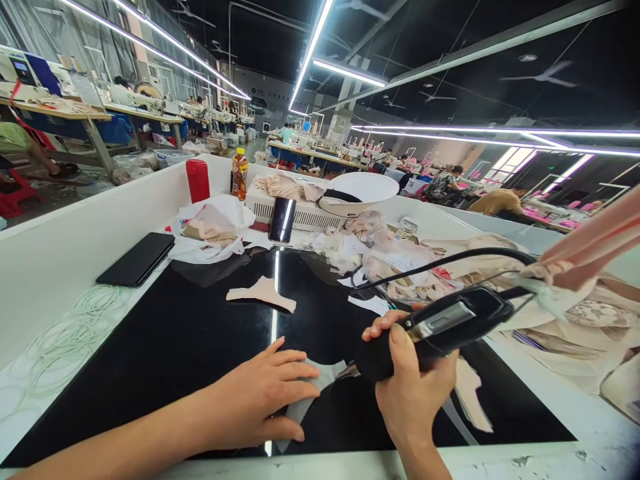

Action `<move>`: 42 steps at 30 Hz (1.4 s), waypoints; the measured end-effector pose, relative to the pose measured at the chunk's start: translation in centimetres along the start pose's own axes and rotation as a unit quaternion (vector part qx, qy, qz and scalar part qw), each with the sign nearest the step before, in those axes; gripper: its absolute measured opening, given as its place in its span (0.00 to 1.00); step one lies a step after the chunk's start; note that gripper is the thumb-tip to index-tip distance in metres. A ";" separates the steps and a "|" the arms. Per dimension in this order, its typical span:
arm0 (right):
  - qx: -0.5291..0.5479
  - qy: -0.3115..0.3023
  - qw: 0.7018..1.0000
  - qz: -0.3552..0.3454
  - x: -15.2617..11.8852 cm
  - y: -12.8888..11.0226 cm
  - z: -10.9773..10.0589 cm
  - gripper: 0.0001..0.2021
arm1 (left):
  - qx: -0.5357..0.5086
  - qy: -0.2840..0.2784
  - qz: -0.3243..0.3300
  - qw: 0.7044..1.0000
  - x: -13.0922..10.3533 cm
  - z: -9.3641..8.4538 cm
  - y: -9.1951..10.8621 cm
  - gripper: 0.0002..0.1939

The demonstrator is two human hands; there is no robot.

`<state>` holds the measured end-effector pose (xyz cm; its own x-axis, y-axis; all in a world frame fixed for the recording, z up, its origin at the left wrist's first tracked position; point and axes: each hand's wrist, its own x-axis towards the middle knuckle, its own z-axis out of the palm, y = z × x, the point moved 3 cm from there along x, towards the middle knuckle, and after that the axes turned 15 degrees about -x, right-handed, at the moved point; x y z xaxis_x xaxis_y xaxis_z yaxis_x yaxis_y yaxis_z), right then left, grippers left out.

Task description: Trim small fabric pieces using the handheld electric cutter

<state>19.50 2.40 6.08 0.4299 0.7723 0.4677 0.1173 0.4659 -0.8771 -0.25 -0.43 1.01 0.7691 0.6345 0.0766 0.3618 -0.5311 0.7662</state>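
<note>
My right hand [417, 380] is wrapped around a black corded handheld electric tool [450, 323]. Its narrow tip points left and meets, or nearly meets, the edge of a thin translucent fabric piece [325, 375]; I cannot tell which. Spread over that piece, my left hand [280, 387] presses it flat with fingers apart. Both hands are above a glossy black board [200, 373]. Farther back on the board lies a beige cut fabric piece [263, 293]. More beige cut pieces [473, 393] sit to the right of my right hand, partly hidden by it.
A black cable [450, 257] and pink fabric strip [595, 240] run from the tool. A black tablet-like slab [136, 259], white plastic bag [213, 230], phone [282, 220], bottle [239, 175] and fabric heap [400, 263] surround the board. White walls [95, 237] edge the table.
</note>
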 end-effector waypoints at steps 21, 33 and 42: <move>-0.019 0.038 0.999 -0.018 1.4 0.4 -0.8 0.15 | -0.009 0.039 0.002 0.999 0.1 -0.3 0.1 0.24; -0.160 0.063 0.983 -0.065 2.2 0.1 -2.4 0.26 | -0.019 0.204 -0.083 0.975 0.5 -0.1 -2.4 0.09; -0.312 -0.229 0.871 -0.303 -2.7 1.6 -1.1 0.10 | -0.177 0.247 -0.040 0.952 0.4 -0.2 -2.6 0.04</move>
<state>19.53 0.61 3.32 -0.2650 0.6236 0.7355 0.7238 0.6326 -0.2755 -1.03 1.29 -0.77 0.3733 0.8979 0.2334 0.1418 -0.3039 0.9421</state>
